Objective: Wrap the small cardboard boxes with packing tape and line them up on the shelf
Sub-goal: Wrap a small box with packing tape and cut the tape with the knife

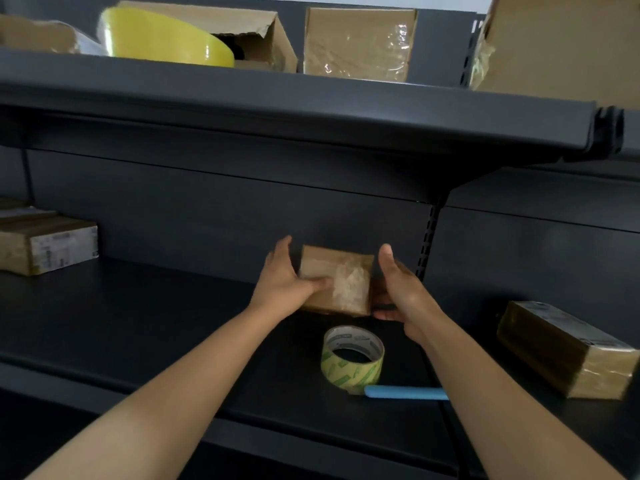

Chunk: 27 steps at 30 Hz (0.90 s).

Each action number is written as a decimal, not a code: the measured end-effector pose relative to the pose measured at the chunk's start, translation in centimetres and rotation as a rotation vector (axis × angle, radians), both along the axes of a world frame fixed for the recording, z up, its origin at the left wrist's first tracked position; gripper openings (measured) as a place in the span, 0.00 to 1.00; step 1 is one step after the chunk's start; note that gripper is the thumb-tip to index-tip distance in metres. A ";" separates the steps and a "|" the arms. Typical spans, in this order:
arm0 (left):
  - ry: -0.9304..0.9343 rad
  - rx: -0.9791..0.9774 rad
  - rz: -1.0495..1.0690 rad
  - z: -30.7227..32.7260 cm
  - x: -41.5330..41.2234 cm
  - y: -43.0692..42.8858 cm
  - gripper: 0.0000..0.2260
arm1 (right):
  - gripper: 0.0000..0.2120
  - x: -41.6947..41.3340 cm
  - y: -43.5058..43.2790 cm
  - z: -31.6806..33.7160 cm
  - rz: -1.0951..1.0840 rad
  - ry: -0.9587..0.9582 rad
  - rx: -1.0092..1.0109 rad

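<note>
Dark metal shelving (156, 306) holds three taped cardboard boxes on its middle shelf: the right box (568, 348), the left box (48, 244) and the small centre box (336, 282) at the back, just behind one tape roll (353, 358) and one blue-handled tool (405, 392). The left hand (287, 282) grips the centre box's left side, thumb across its front. The right hand (398, 289) curls its fingers round the right edge, thumb raised.

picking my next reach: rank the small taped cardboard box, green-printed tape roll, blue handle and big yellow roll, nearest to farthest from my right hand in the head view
1. small taped brown cardboard box, held by the right hand, leftward
2. green-printed clear tape roll, just below, lower shelf
3. long blue handle, shelf's front edge
4. big yellow tape roll, upper shelf, far left
</note>
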State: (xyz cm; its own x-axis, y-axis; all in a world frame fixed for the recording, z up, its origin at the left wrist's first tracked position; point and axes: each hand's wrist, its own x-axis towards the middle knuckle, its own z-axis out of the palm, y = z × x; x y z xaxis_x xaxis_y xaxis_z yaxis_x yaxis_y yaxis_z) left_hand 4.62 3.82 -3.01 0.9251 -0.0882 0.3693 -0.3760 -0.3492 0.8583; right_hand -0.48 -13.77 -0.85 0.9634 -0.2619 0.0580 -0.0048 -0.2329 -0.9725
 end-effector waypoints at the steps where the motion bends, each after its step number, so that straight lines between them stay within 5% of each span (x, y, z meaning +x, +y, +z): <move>1: 0.107 -0.029 -0.073 -0.1 0.2 0.2 0.44 | 0.20 0.2 0.2 -0.2 -0.004 0.013 0.003; 9: 0.118 -0.172 -0.106 -1.7 0.7 2.2 0.24 | 0.10 1.0 2.5 -1.0 -0.082 -0.034 0.029; 16: 0.185 -0.429 -0.055 -1.3 -0.6 5.2 0.20 | 0.05 1.0 6.0 -0.5 -0.037 -0.050 0.092; 27: 0.156 -0.501 0.082 0.1 -3.0 10.8 0.13 | 0.06 -0.4 12.1 0.3 0.089 -0.119 0.134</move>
State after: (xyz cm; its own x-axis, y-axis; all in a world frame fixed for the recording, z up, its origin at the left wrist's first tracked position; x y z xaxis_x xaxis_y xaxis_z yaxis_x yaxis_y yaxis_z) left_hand 1.67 14.60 -2.86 0.9688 0.1384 0.2056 -0.2196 0.0949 0.9709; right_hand -0.87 -1.66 -0.52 0.9715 -0.1886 0.1434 0.1271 -0.0962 -0.9872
